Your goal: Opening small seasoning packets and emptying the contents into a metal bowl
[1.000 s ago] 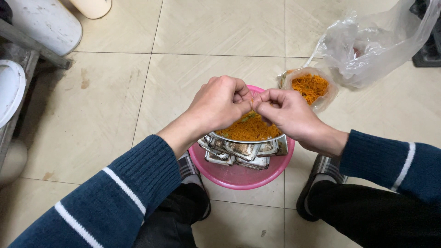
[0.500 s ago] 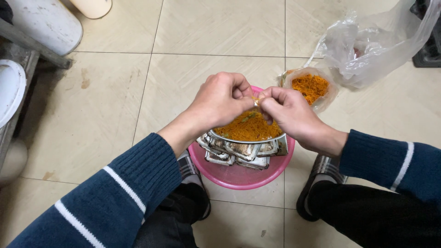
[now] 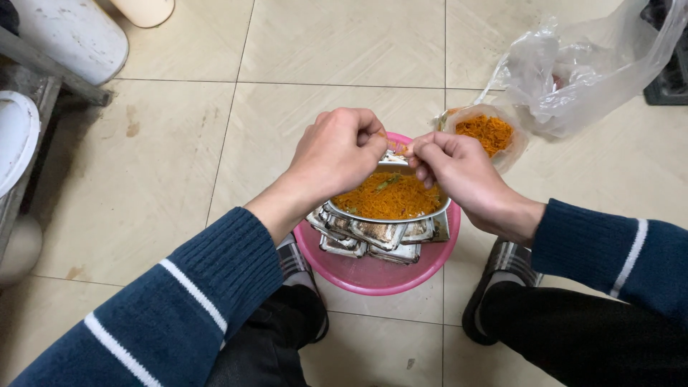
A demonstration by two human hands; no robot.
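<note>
Since 1 s ago: hands drawn slightly apart, centre frame. Left hand [image 3: 340, 152] and right hand [image 3: 451, 168] fingers pinching small orange piece [image 3: 396, 148] between them, above metal bowl [image 3: 390, 215] of orange shreds, atop stacked tins in pink basin [image 3: 380, 272]. Pulling-apart judged under way. Bagged shreds [image 3: 487, 132] upper right, untouched.

Basin [image 3: 373, 276]: pink, holding silver metal tins [image 3: 380, 235]; the top tin is filled with orange shreds [image 3: 390, 197] flecked green. Bag [image 3: 573, 72]: clear plastic, beside a second portion of orange shreds [image 3: 487, 132]. Sleeves [image 3: 179, 301]: navy with white stripes; slippers [image 3: 502, 261]: grey-and-black striped; floor [image 3: 344, 43]: beige tiles.
</note>
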